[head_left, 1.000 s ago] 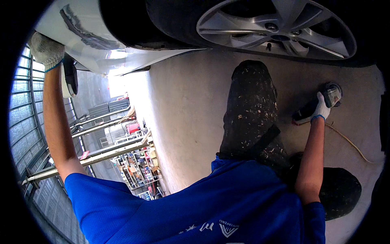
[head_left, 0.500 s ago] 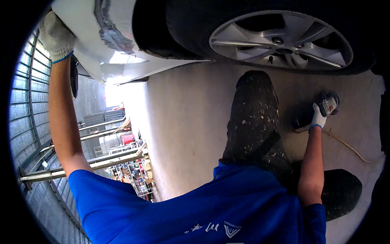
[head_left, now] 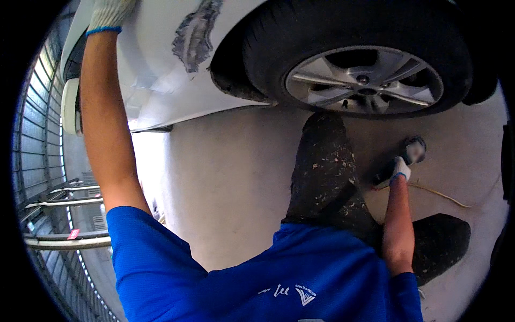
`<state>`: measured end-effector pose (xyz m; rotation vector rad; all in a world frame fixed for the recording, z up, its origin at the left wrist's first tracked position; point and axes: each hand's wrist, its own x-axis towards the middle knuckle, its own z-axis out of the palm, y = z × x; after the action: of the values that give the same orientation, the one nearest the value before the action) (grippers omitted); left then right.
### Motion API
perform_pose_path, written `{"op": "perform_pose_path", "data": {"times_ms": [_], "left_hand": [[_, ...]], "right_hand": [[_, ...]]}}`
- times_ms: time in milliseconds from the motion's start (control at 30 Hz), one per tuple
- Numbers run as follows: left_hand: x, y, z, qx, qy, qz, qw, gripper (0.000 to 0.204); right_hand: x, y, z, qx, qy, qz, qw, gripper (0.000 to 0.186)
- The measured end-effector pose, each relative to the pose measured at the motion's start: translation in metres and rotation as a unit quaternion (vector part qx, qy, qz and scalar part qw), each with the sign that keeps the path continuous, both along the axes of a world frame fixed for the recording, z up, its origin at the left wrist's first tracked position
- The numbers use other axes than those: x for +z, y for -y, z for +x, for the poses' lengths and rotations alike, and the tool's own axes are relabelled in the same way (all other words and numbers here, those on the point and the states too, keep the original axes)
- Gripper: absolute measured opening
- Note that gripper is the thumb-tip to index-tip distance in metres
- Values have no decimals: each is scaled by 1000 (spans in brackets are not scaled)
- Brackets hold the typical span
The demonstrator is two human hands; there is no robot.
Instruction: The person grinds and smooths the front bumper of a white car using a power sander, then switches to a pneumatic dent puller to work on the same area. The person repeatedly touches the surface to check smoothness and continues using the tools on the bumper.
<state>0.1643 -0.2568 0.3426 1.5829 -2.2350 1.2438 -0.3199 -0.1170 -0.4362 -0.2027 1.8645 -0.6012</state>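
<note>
My right hand (head_left: 401,168), in a white knit glove, is wrapped round an angle grinder (head_left: 415,151) low by the floor. The tool has a round head and a dark body; a slight blur hides its finer details. My left hand (head_left: 111,15), gloved the same way, reaches up against the white car body (head_left: 145,64). Its fingers run past the top of the picture, so their shape is hidden. To the right of that hand, the panel has a rough grey bare patch (head_left: 194,40) with a ragged outline, just ahead of the wheel arch.
A black tyre (head_left: 268,59) with a silver alloy wheel (head_left: 367,80) stands right in front of my bent knee (head_left: 322,155). A thin tan cord (head_left: 442,197) trails across the grey floor (head_left: 225,172). Metal rails (head_left: 70,244) and a ribbed wall lie at the left.
The view has shifted, bringing more of the car panel and its grey patch into sight. My left hand is higher in the picture; my right hand still grips the grinder, now slightly lower and leftward.
</note>
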Motion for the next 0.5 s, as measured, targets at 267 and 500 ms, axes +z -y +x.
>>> {"op": "perform_pose_path", "data": {"times_ms": [267, 500], "left_hand": [[-48, -9, -75, -71, 35, -133, 988, 57], [-55, -14, -138, -105, 13, -235, 966, 60]], "right_hand": [[72, 9, 17, 33, 178, -232, 956, 9], [255, 3, -17, 6, 177, -281, 943, 30]]}}
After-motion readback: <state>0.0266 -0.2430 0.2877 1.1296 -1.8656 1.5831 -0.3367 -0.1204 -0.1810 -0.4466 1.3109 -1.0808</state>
